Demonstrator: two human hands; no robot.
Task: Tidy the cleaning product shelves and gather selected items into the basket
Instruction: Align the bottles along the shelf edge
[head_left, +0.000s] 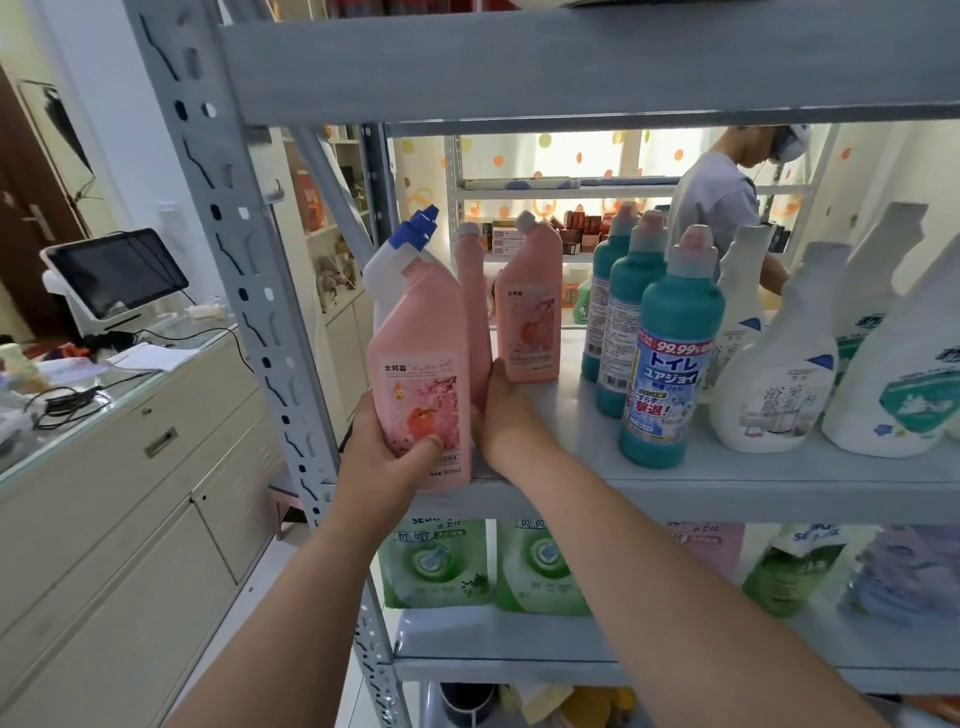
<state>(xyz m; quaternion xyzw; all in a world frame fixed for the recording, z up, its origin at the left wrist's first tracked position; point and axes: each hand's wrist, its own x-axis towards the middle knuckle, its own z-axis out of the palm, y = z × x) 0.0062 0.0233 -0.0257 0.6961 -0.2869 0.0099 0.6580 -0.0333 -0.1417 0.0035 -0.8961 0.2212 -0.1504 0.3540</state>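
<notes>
My left hand (382, 457) grips a pink bottle (423, 364) at the front left corner of the grey shelf (727, 483), thumb across its label. My right hand (501, 415) holds the base of a second pink bottle (472, 301) just behind it. A third pink bottle (530, 306) stands further back. A white bottle with a blue cap (400, 249) stands behind the front pink one. No basket is in view.
Teal bottles (670, 353) and white spray bottles (779, 358) fill the shelf's right side. Green refill pouches (436, 566) stand on the shelf below. A counter with a screen (119, 270) lies left. Another person (722, 197) stands behind the rack.
</notes>
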